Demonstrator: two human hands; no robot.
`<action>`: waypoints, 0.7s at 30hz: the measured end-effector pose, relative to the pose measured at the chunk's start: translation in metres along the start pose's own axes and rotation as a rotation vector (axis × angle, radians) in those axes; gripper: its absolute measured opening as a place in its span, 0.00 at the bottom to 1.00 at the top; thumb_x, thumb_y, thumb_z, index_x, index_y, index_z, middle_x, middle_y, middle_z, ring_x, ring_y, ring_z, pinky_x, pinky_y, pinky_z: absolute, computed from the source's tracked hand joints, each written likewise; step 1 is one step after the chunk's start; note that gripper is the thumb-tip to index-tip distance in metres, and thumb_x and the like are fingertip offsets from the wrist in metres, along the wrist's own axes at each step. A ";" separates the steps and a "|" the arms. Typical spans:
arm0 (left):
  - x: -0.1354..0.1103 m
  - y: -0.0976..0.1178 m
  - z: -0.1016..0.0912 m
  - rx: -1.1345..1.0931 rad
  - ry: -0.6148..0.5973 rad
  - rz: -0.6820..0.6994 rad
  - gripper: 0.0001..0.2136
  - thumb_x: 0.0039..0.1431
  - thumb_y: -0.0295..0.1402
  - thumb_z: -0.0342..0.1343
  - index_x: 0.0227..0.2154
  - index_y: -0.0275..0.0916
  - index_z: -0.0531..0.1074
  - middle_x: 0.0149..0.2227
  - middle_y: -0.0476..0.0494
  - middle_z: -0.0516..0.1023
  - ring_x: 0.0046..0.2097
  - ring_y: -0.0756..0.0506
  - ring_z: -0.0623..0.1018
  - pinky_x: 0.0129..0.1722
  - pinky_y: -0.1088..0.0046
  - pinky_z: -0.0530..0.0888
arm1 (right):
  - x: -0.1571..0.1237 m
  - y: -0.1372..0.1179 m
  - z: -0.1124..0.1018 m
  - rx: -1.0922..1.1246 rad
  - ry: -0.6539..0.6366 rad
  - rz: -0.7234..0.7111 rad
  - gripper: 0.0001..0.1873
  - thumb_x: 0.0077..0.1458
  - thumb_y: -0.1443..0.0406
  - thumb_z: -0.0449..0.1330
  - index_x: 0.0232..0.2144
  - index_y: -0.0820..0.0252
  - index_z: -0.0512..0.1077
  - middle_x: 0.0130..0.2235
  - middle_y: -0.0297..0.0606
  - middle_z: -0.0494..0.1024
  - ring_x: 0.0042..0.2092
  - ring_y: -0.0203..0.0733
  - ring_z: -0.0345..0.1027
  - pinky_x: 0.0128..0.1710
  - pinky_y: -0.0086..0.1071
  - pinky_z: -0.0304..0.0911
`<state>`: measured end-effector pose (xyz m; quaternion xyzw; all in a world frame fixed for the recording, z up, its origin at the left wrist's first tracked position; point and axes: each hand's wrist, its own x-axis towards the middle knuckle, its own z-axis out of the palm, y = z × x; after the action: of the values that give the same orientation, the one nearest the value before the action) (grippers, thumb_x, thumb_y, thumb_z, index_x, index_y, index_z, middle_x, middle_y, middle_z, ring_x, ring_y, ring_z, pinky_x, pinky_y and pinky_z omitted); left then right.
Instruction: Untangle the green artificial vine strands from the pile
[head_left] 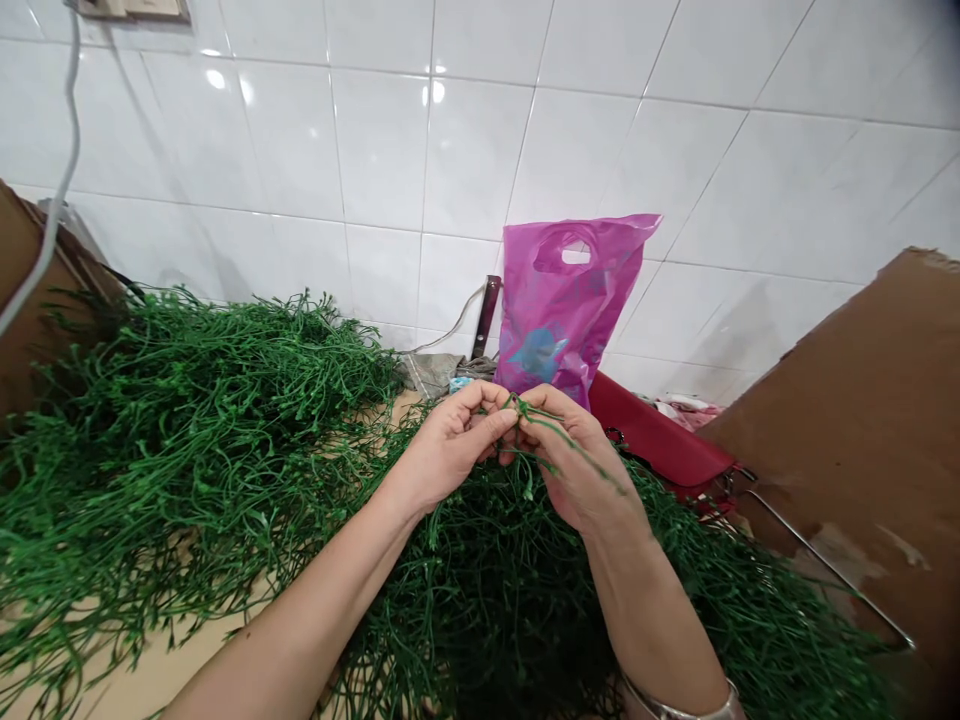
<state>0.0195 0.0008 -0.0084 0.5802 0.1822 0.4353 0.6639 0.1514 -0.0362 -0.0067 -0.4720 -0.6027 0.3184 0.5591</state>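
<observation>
My left hand (450, 445) and my right hand (574, 460) meet in the middle of the view, fingers pinched together on a thin green plastic sprig (559, 432). The sprig trails down to the right over the back of my right hand. Under both forearms lies a dark heap of green plastic stems (487, 590). A bigger pile of the same stems (180, 420) spreads over the beige tabletop (161, 675) to my left. A metal bracelet (679, 708) circles my right wrist.
A magenta plastic bag (566, 300) stands against the white tiled wall (465, 150) behind my hands. A red pouch (660, 440) lies beside it. Brown cardboard (862, 440) rises at the right, more cardboard (30, 290) at the far left, with a grey cable (56, 190) hanging.
</observation>
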 end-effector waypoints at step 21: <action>-0.003 -0.005 -0.008 0.778 0.172 0.414 0.13 0.65 0.31 0.50 0.23 0.40 0.61 0.24 0.54 0.62 0.28 0.51 0.63 0.31 0.76 0.60 | -0.006 -0.003 0.005 -0.086 0.028 -0.096 0.05 0.52 0.66 0.56 0.25 0.56 0.66 0.26 0.28 0.64 0.29 0.36 0.57 0.29 0.29 0.56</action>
<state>0.0140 0.0033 -0.0160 0.7725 0.2668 0.5050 0.2776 0.1450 -0.0424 -0.0069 -0.4706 -0.6299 0.2581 0.5614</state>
